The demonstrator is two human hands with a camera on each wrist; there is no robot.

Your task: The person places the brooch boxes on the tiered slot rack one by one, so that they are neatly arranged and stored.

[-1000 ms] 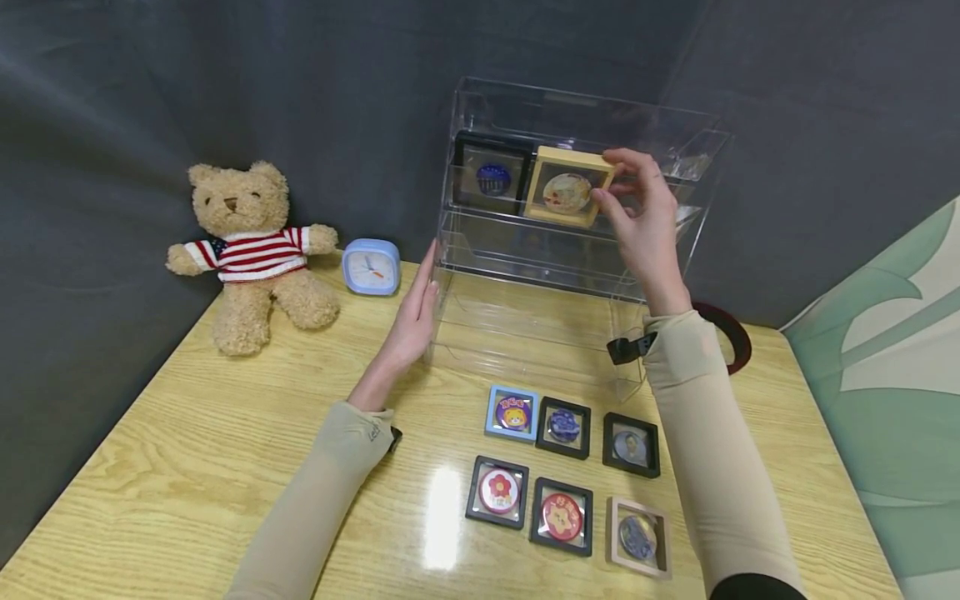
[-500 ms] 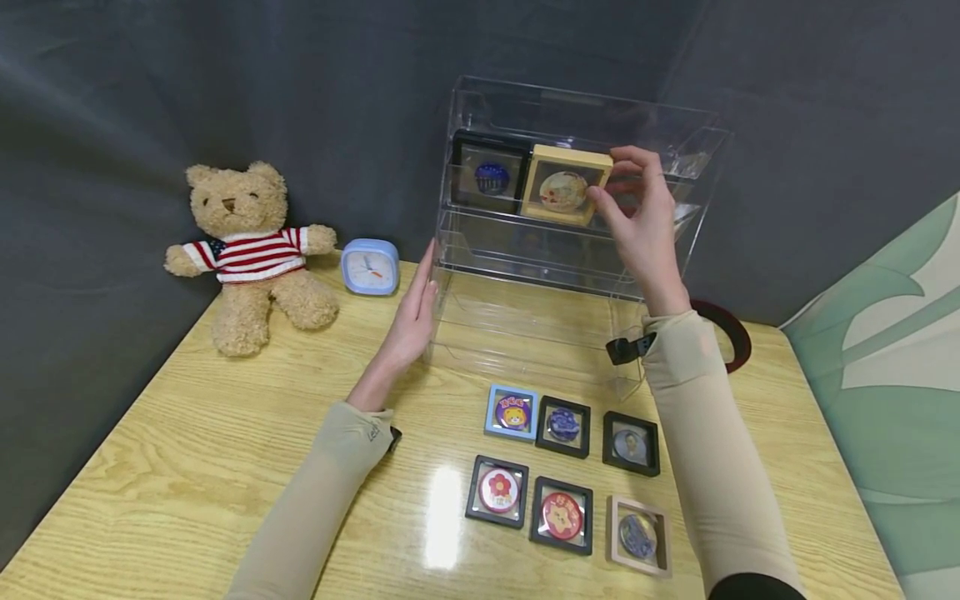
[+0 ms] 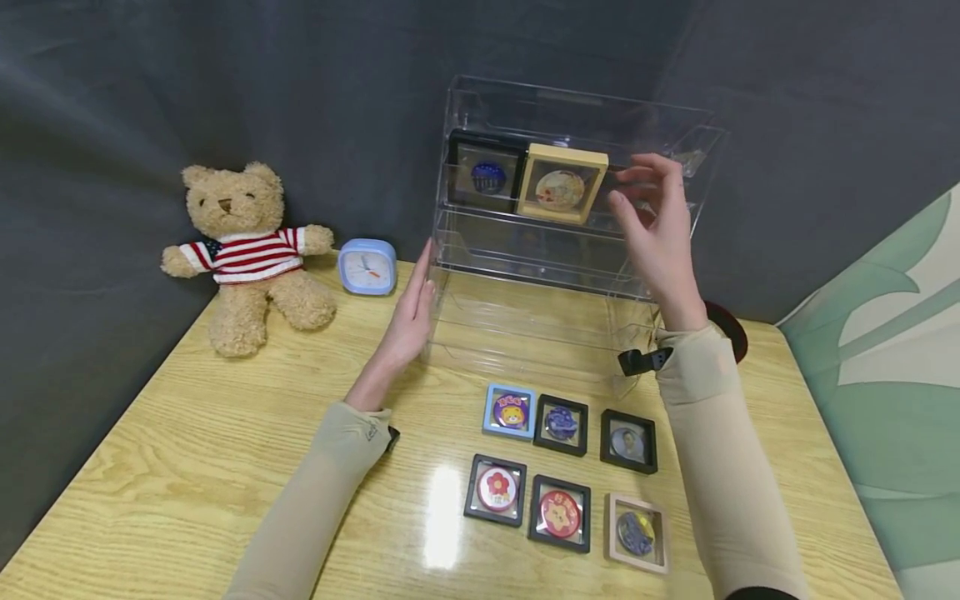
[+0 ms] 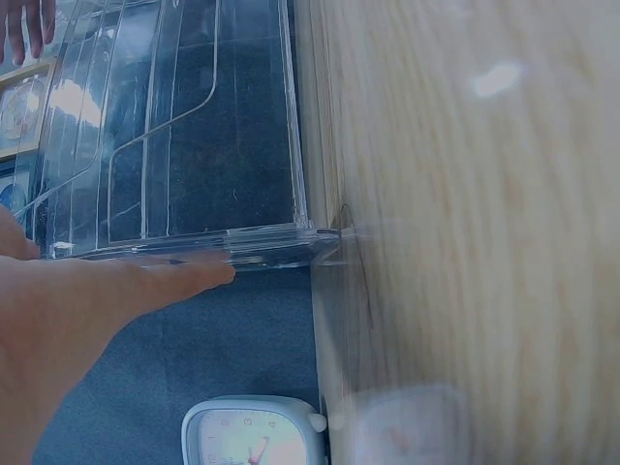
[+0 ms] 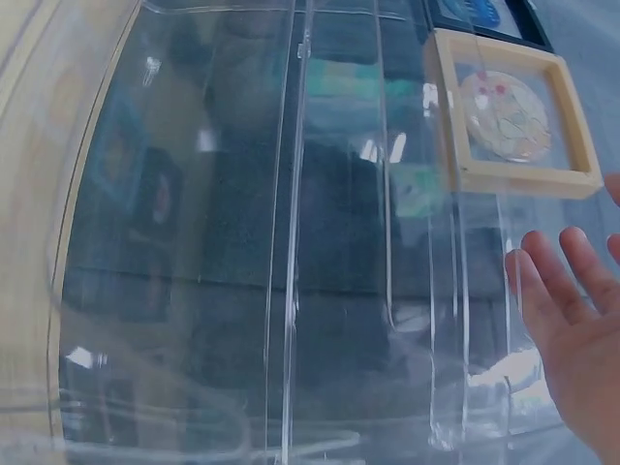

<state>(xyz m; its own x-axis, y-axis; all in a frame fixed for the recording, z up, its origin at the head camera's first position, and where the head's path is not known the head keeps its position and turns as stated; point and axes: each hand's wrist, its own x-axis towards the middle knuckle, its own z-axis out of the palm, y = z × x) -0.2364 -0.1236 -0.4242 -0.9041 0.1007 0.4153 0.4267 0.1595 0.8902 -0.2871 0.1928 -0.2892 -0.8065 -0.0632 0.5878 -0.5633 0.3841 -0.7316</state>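
Observation:
A clear acrylic display rack (image 3: 536,279) stands at the back of the table. Its upper tier carries a black frame with a blue badge (image 3: 488,177) and, to the right of it, a yellow frame with a round badge (image 3: 561,185). My right hand (image 3: 660,229) is just right of the yellow frame, fingers loosely bent and apart from it; the right wrist view shows the gap between fingertips and the yellow frame (image 5: 528,179). Along the rack's left side lies my left hand (image 3: 411,321), its straight fingers against the clear panel (image 4: 184,254).
Several framed badges lie on the table before the rack, among them a blue frame (image 3: 510,411) and a pink frame (image 3: 637,533). A teddy bear (image 3: 251,258) and a blue clock (image 3: 367,267) are at the left. A dark red ring-shaped object (image 3: 729,329) is partly behind the right wrist.
My right hand has let go of the yellow frame and moved a little to the right. The yellow frame stays on the upper tier. My left hand remains on the rack's side.

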